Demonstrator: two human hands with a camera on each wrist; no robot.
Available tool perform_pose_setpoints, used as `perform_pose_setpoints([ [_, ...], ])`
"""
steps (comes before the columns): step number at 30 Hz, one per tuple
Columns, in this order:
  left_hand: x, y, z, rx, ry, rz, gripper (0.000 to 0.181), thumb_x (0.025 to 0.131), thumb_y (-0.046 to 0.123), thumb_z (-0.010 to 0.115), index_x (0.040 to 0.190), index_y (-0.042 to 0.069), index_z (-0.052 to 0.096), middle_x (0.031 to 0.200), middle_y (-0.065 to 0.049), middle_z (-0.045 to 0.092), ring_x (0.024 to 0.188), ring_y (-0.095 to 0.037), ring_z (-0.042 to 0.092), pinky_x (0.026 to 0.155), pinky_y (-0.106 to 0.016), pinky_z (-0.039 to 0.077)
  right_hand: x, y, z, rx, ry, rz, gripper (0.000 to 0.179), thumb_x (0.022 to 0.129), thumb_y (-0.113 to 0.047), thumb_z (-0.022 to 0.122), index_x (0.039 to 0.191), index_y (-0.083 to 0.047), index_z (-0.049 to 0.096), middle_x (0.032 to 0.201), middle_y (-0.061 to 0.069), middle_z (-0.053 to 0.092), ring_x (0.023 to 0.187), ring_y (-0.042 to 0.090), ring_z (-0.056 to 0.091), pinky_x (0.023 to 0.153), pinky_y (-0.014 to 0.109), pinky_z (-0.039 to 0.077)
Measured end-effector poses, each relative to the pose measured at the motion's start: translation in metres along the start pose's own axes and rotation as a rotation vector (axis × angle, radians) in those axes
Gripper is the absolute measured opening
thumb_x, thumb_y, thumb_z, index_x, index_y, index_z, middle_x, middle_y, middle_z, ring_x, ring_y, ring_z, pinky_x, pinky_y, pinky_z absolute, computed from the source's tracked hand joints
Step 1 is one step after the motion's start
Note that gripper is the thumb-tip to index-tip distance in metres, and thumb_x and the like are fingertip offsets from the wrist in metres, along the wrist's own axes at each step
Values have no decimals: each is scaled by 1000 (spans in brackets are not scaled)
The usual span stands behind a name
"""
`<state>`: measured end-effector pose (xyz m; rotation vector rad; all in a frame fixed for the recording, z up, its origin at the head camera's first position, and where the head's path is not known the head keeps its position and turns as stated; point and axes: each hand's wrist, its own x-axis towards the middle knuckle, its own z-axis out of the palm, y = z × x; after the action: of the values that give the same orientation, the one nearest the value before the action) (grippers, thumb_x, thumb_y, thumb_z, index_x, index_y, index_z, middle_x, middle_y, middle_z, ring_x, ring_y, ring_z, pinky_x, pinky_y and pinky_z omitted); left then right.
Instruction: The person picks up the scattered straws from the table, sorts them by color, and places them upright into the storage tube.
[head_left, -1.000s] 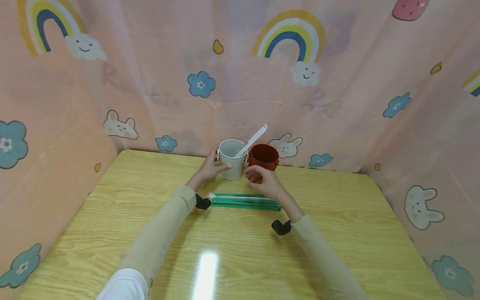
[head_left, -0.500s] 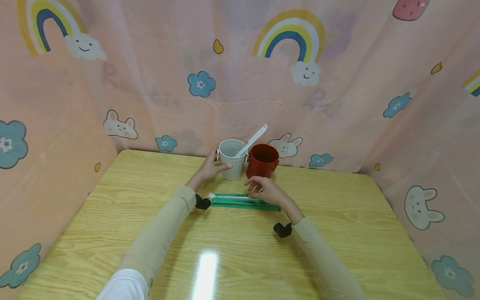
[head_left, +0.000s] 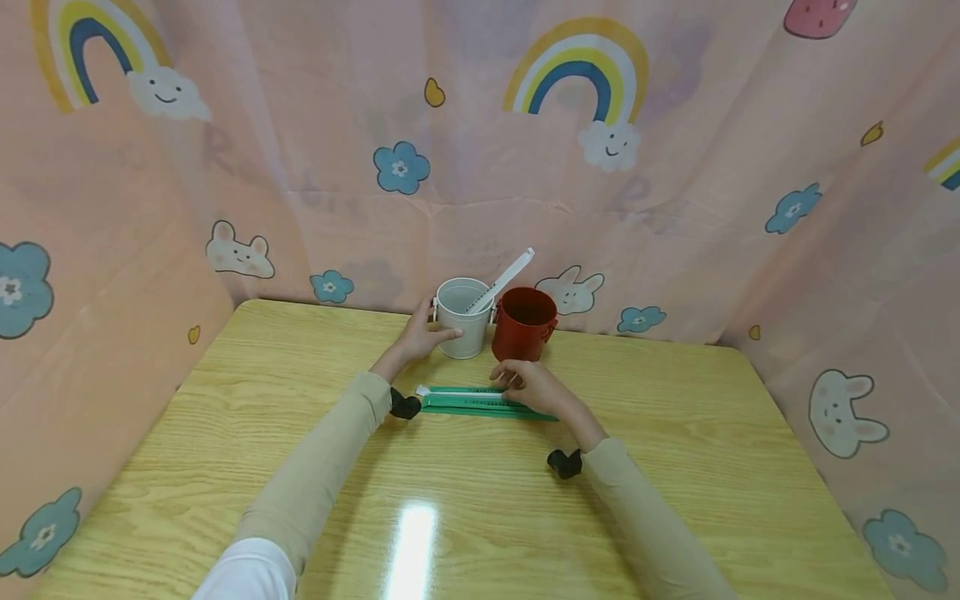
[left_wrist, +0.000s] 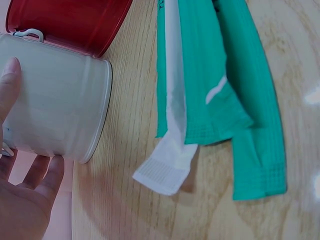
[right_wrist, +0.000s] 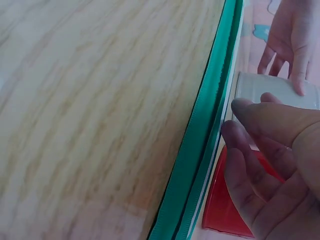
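Note:
My left hand [head_left: 420,336] grips a small white bucket [head_left: 471,335], thumb on its front and fingers round its left side. A long white wrapped stick [head_left: 507,278], like a straw in its wrapper, leans inside that bucket and pokes out to the right. Several green wrapped sticks [head_left: 457,402] of similar slim shape lie side by side on the table, with a white one [left_wrist: 174,90] among them. Over their right half hovers my right hand [head_left: 538,388]; its fingers are loosely bent, and a gap shows between thumb and forefinger [right_wrist: 241,150] with nothing held.
A red bucket [head_left: 519,337] stands directly right of the white one, just beyond my right hand. Behind both hangs a pink printed curtain [head_left: 480,208] along the table's back edge. Black camera mounts [head_left: 564,463] sit at the wrists, low over the wooden table [head_left: 315,500].
My right hand has come down from in front of the red bucket toward me, to the wrapped sticks. The left hand and the white bucket have stayed put.

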<state>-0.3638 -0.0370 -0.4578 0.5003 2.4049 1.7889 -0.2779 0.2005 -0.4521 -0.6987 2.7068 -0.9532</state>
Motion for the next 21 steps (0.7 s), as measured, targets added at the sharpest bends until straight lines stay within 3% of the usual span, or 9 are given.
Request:
perform_pose_setpoints([
  [3, 0, 0, 0, 5, 4, 0, 82, 87, 13, 71, 151, 7, 19, 152, -15, 29, 139, -36, 32, 113, -50, 33, 1, 0, 1, -14, 6, 11, 25, 86, 3, 66, 109, -7, 65, 99, 8, 69, 92, 21, 61, 86, 37, 54],
  [10, -19, 34, -6, -27, -39, -7, 81, 87, 5, 69, 150, -3, 18, 152, -24, 27, 139, -43, 30, 113, -53, 31, 6, 6, 3, -66, 15, 6, 24, 86, 2, 67, 108, -8, 67, 97, 6, 69, 90, 19, 62, 85, 35, 55],
  [21, -19, 33, -6, -36, -38, 7, 81, 87, 4, 68, 150, -2, 17, 152, -23, 27, 140, -42, 29, 112, -53, 33, 6, 2, 5, -133, 2, -8, 17, 84, -5, 71, 101, -9, 70, 94, 4, 71, 88, 17, 63, 87, 36, 54],
])
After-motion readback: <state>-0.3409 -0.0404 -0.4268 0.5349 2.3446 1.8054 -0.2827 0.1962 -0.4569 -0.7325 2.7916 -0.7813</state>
